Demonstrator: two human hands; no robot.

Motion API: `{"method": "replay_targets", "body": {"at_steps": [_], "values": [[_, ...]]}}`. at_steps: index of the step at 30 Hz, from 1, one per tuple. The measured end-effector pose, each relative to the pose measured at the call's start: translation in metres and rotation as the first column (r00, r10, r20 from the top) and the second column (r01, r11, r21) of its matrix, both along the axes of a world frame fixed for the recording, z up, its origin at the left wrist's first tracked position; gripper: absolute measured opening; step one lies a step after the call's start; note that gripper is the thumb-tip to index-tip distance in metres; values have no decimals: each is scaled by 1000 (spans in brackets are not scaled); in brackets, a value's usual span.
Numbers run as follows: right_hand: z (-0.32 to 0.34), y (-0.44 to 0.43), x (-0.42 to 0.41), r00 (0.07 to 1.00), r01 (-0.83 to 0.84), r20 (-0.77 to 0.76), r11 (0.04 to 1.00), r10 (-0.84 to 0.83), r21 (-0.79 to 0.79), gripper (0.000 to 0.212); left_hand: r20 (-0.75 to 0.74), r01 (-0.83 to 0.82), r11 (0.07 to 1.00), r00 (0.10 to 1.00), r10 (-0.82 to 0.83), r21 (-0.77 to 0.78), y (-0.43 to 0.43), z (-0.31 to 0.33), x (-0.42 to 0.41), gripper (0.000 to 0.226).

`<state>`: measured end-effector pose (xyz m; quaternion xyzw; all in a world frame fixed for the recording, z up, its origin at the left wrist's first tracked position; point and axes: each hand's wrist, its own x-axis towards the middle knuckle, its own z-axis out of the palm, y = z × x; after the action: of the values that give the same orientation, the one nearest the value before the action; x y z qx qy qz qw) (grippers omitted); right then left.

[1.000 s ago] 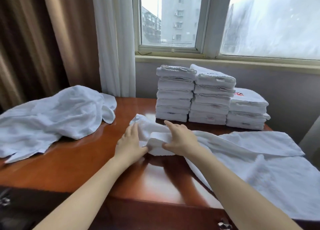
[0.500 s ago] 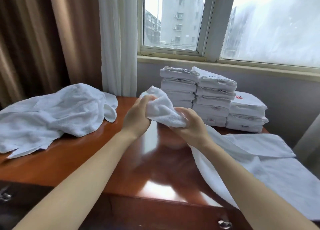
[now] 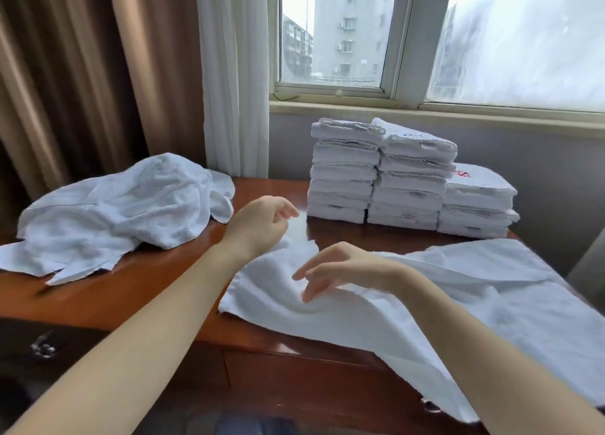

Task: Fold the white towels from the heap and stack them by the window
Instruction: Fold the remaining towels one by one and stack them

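I read this as the spreading step: a white towel (image 3: 376,307) lies loose and rumpled across the wooden table (image 3: 157,277), directly under and to the right of my right hand (image 3: 340,267), with its far side trailing over the near table edge. My right hand hovers just above the cloth, fingers spread and slightly curled, gripping nothing; whether the lowest fingertips brush the fabric I cannot tell. My left hand (image 3: 262,225) is raised above the towel's near-left corner, fingers loosely curled and parted, and it holds nothing either. Well to the left of that hand sits the heap (image 3: 124,212) of unfolded towels, crumpled against the curtain (image 3: 229,74). Beyond both hands, under the window (image 3: 337,32), stand the folded stacks (image 3: 406,179): two tall columns touching each other and a shorter one just beside them on the right. So I judge the task well along, yet with the heap still sizeable. The next move, as I see it, calls for both hands to come down on the towel's near edge, one at each corner, pull it flat to take out the ridge beneath my right hand, then bring one edge over to meet the other. The hanging part may drag the cloth off the table if I let the rest go slack.
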<state>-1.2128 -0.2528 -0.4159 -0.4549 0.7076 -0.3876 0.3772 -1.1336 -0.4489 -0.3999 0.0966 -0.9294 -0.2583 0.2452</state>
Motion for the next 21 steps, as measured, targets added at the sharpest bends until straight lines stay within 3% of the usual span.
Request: {"method": "replay_targets", "body": {"at_steps": [2, 4, 7, 9, 12, 15, 18, 21], "values": [[0, 3, -4, 999, 31, 31, 998, -30, -47, 21, 108, -2, 1000, 994, 4, -20, 5, -4, -11, 24], [2, 4, -9, 973, 225, -14, 959, -231, -170, 21, 184, -9, 1000, 983, 14, -30, 7, -9, -23, 23], [-2, 3, -26, 792, 461, -313, 849, -525, -257, 28, 302, 13, 999, 953, 1, -45, 8, -19, -43, 25], [-6, 3, -35, 730, 471, -475, 865, -492, -172, 35, 434, 86, 994, 900, -47, -70, 7, -26, -53, 35], [-13, 2, -40, 764, 379, -586, 923, -269, 70, 46, 666, 252, 966, 732, -145, -66, 6, -33, -62, 56], [-21, -2, -44, 758, 353, -632, 916, -160, 192, 36, 775, 357, 932, 607, -175, -69, 7, -30, -69, 72], [-23, -4, -55, 650, 415, -750, 885, -126, 210, 37, 828, 371, 919, 552, -100, -137, 9, -18, -76, 56], [-22, -3, -66, 544, 486, -799, 872, -255, 52, 23, 898, 357, 930, 433, -80, -89, 9, -3, -78, 37]]}}
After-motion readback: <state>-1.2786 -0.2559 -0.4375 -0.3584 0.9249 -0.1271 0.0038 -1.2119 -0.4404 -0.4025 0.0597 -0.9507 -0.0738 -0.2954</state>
